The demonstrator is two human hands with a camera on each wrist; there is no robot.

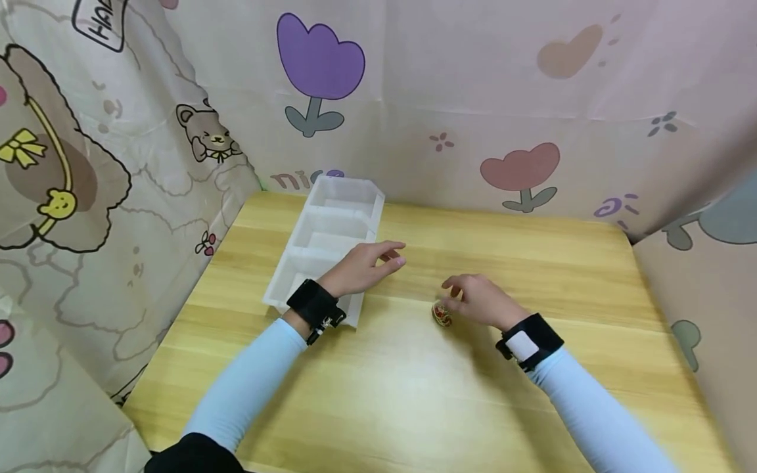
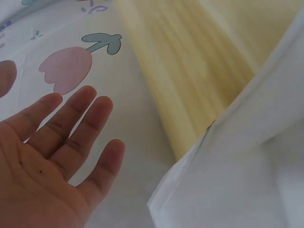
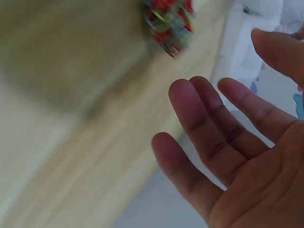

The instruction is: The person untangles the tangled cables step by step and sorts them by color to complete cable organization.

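A small, shiny patterned object (image 1: 441,314) in red, gold and green lies on the table; its kind is hard to make out. Just right of it hovers my right hand (image 1: 481,301), fingers spread and slightly bent. In the right wrist view a gap shows between the fingertips (image 3: 183,95) and the blurred object (image 3: 170,23). My left hand (image 1: 367,266) is over the right side of a white compartmented tray (image 1: 340,230), holding nothing. Its fingers (image 2: 88,123) look loosely extended in the left wrist view, beside the tray's white wall (image 2: 228,180).
The tray stands at the back left of the wooden table (image 1: 402,394), its long side running away from me. Behind the table hangs a printed cloth (image 1: 414,79), and more cloth covers the left and right sides.
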